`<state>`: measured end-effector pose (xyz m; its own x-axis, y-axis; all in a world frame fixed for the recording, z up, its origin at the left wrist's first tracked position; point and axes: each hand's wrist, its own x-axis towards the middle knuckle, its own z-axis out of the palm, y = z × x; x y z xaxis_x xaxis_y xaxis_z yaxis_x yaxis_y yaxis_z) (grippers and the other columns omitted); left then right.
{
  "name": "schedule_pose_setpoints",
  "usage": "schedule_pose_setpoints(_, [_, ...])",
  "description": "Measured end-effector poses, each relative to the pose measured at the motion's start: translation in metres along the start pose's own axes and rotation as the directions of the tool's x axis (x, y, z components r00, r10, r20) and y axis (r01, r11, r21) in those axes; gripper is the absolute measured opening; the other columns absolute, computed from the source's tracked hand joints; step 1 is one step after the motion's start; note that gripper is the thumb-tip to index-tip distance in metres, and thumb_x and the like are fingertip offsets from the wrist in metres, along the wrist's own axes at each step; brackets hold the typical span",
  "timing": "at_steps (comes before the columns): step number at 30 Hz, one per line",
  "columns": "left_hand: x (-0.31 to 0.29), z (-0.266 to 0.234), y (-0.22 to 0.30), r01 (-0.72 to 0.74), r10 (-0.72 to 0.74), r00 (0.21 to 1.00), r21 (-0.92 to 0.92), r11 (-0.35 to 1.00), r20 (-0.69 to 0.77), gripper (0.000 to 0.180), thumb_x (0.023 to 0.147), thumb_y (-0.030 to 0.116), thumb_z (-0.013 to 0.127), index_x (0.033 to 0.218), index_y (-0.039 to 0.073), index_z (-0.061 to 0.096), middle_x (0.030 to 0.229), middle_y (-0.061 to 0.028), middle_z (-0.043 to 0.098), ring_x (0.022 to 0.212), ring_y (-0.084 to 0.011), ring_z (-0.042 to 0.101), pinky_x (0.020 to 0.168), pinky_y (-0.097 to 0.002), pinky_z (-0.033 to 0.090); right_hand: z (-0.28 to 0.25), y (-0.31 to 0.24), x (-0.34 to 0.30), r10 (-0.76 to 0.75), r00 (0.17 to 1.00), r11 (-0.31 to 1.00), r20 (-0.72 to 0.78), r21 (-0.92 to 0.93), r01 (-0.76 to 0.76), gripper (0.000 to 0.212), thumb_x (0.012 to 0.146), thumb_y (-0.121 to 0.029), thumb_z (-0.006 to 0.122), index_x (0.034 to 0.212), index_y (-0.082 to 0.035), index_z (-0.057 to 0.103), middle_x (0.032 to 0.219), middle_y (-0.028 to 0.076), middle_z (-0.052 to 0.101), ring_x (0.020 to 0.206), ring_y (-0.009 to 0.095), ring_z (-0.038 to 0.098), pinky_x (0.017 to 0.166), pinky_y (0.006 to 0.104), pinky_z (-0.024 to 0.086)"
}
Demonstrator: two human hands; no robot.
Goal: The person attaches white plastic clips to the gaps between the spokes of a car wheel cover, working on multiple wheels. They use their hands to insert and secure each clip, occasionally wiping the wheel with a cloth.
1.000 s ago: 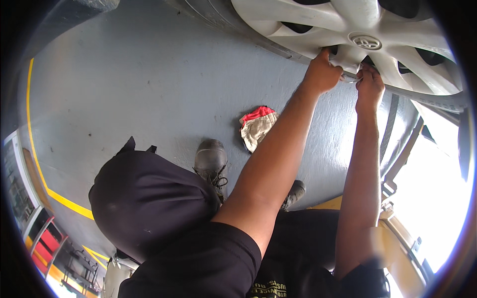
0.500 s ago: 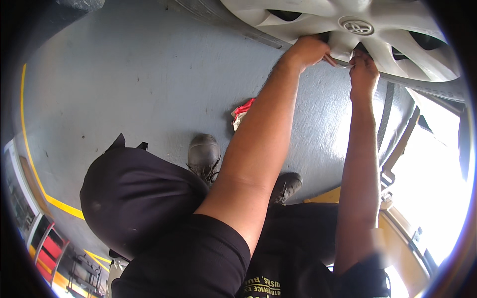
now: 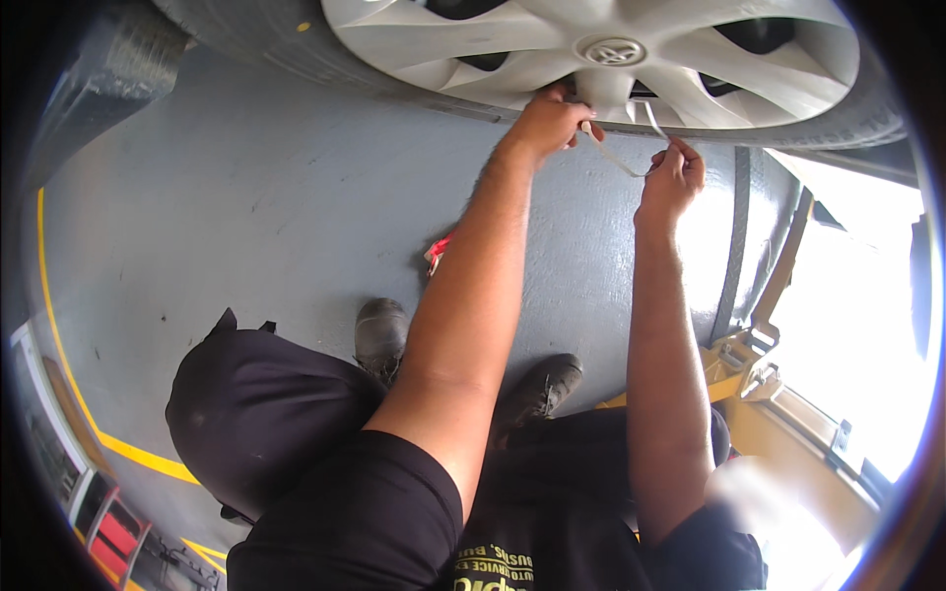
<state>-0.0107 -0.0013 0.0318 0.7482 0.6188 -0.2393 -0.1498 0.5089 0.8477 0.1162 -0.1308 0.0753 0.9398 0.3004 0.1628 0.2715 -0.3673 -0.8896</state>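
Note:
A silver wheel cover with broad spokes fills the top of the view, set in a black tyre. A thin white strip that looks like a cable tie loops around one spoke. My left hand is at the opening left of that spoke, closed on one end of the strip; some of its fingers are hidden in the gap. Just below the rim, my right hand pinches the strip's other part, which runs out of the opening on the right.
On the grey floor lies a red and white cloth or packet, partly behind my left forearm. My boots stand below the wheel. A yellow metal lift part is at the right. Far lower left is a red cabinet.
My right hand has come away from the wheel opening, drawing a length of the strip out with it. My left hand stays at its opening. The view has shifted, showing more of the wheel.

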Motion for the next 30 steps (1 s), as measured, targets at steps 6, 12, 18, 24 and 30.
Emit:
schedule_pose_setpoints(6, [-0.01, 0.028, -0.005, -0.171, 0.149, 0.97, -0.109, 0.979, -0.19, 0.033, 0.091, 0.022, 0.068, 0.116, 0.002, 0.064, 0.093, -0.0103, 0.075, 0.066, -0.0122, 0.059, 0.06, -0.0283, 0.043, -0.011, -0.006, -0.02, 0.023, 0.973, 0.968, 0.23, 0.237, -0.078, 0.006, 0.097, -0.007, 0.066, 0.098, -0.002, 0.066, 0.082, 0.007, 0.07, 0.06, 0.008, 0.06, 0.053, 0.0242, 0.048])
schedule_pose_setpoints(12, [-0.019, 0.042, -0.01, -0.136, 0.072, 0.844, -0.081, 0.987, -0.531, 0.033, 0.094, 0.017, 0.069, 0.114, 0.0, 0.05, 0.094, -0.0164, 0.072, 0.073, -0.0187, 0.07, 0.058, -0.0271, 0.051, -0.002, -0.015, -0.035, 0.168, 0.897, 0.892, 0.408, 0.325, -0.315, 0.012, 0.091, -0.006, 0.07, 0.102, -0.003, 0.07, 0.087, 0.006, 0.074, 0.069, 0.01, 0.064, 0.06, 0.0232, 0.044])
schedule_pose_setpoints(18, [-0.037, 0.011, 0.02, 0.011, 0.07, 0.933, 0.221, 0.975, -0.354, 0.025, 0.096, 0.033, 0.063, 0.093, 0.008, 0.068, 0.076, -0.0055, 0.07, 0.06, -0.0124, 0.058, 0.056, -0.0279, 0.045, -0.008, -0.012, -0.035, 0.344, 0.705, 0.677, 0.62, 0.356, -0.644, 0.023, 0.088, -0.005, 0.072, 0.11, -0.002, 0.075, 0.088, 0.004, 0.073, 0.071, 0.007, 0.056, 0.062, 0.0231, 0.042])
schedule_pose_setpoints(24, [-0.042, 0.018, 0.03, 0.01, 0.09, 0.942, 0.295, 0.955, -0.323, 0.024, 0.101, 0.03, 0.068, 0.094, 0.008, 0.066, 0.076, -0.0014, 0.065, 0.063, -0.01, 0.059, 0.06, -0.025, 0.046, -0.024, -0.001, -0.035, 0.398, 0.724, 0.498, 0.563, 0.53, -0.686, 0.017, 0.087, -0.003, 0.07, 0.104, 0.001, 0.072, 0.085, 0.004, 0.071, 0.073, 0.012, 0.063, 0.065, 0.0276, 0.05])
schedule_pose_setpoints(30, [-0.042, 0.012, 0.003, 0.137, -0.015, 0.899, 0.249, 0.959, -0.438, 0.021, 0.101, 0.029, 0.067, 0.103, 0.008, 0.064, 0.081, -0.0024, 0.066, 0.064, -0.0103, 0.06, 0.058, -0.0245, 0.048, -0.034, 0.005, -0.027, 0.456, 0.704, 0.374, 0.544, 0.601, -0.706, 0.017, 0.087, -0.003, 0.07, 0.104, 0.0, 0.07, 0.085, 0.004, 0.07, 0.07, 0.012, 0.064, 0.063, 0.0267, 0.051])
